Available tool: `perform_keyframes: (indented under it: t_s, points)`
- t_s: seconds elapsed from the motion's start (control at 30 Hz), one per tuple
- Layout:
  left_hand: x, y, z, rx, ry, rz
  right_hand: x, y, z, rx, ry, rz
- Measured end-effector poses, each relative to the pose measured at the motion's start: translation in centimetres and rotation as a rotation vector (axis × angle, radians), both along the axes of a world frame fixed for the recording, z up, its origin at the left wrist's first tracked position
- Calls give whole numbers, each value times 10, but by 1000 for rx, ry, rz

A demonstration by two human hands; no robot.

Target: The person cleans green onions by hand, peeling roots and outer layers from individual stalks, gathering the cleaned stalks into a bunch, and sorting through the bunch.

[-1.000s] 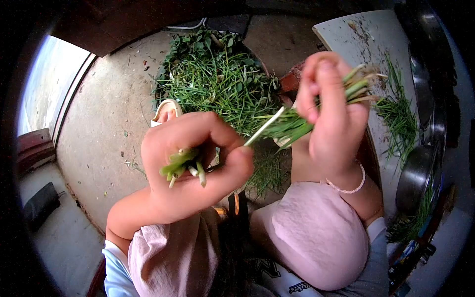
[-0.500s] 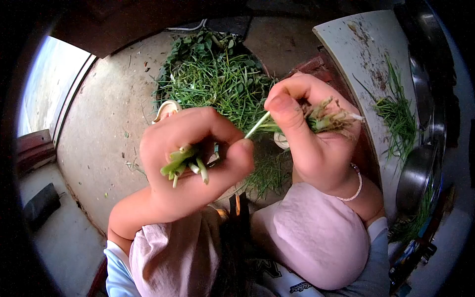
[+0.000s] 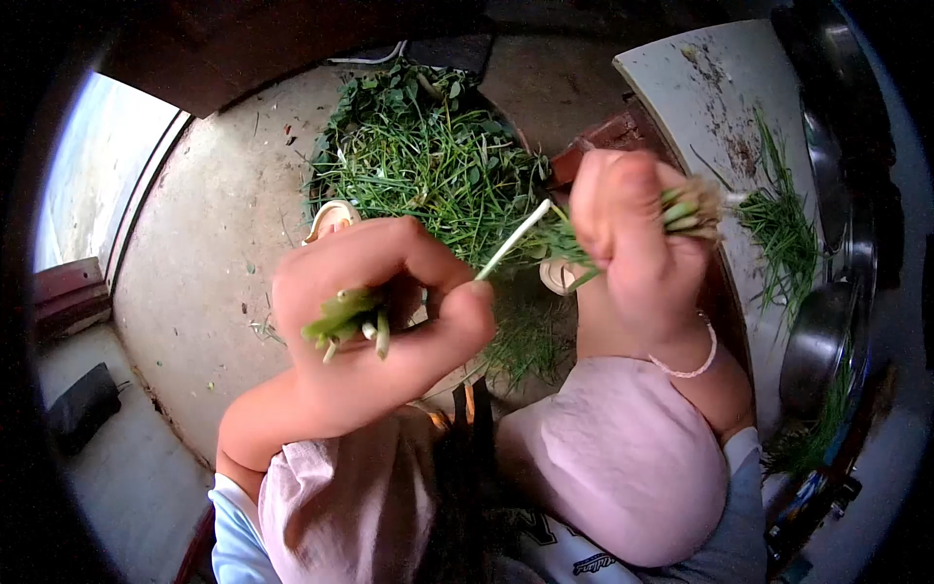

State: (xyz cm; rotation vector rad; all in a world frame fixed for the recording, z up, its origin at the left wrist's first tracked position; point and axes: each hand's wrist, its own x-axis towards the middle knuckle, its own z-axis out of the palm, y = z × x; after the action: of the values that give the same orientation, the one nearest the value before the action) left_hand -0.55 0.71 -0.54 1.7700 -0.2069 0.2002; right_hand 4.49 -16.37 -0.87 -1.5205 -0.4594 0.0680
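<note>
My left hand (image 3: 379, 277) is closed around a small bunch of green chive-like stalks (image 3: 345, 319), whose cut-looking ends stick out below the fingers. Between its thumb and forefinger one slim pale stalk (image 3: 514, 238) points up to the right, its far end free. Blurred by motion, my right hand (image 3: 632, 219) grips another bunch of chive-like stalks (image 3: 689, 212). Brownish, root-like ends of that bunch stick out on the right, and thin green leaves hang out on the left. A gap separates the hands.
On the floor beyond my hands lies a large heap of greens (image 3: 428, 146). A white board (image 3: 681, 83) on the right carries soil specks and a clump of grassy leaves (image 3: 786, 238). Near it are a metal bowl (image 3: 815, 341) and a reddish block (image 3: 618, 134).
My right hand has moved right, away from my left hand, and turned. The pale stalk, earlier reaching my right thumb, now stands free at that end. My left hand has barely moved.
</note>
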Motion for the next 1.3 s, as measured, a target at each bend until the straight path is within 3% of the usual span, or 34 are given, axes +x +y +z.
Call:
perform_keyframes:
  t_s: [0.13, 0.37, 0.43, 0.5, 0.6, 0.7, 0.8, 1.0, 1.2, 1.27, 1.3]
  points:
    - [2, 2, 4, -55, 55, -37, -5, 8, 9, -36, -64, 65]
    - [0, -1, 1, -14, 65, -74, -8, 7, 18, -141, 55, 104]
    - [1, -7, 6, -163, 222, -104, -8, 9, 17, -154, -38, 155]
    - [-1, -9, 4, -136, 175, -94, -6, 11, 12, -212, -201, 141]
    - [-2, -7, 4, -84, 112, -100, -12, 10, 20, -141, 81, 44]
    - [-1, -5, 7, -24, 81, -116, -8, 11, 21, -82, 174, -32]
    - [-1, -3, 7, -29, 143, -108, -8, 8, 20, -103, 70, 53]
    - [1, -2, 7, -4, 16, -132, -9, 10, 19, -240, -144, 188]
    - [2, 0, 8, 59, -1, -203, -4, 10, 19, -320, -201, 40]
    - [0, 1, 9, -2, 114, -180, -2, 9, 18, -320, -177, 6]
    - [0, 2, 9, -1, 115, -176, 1, 9, 16, -297, -283, 46]
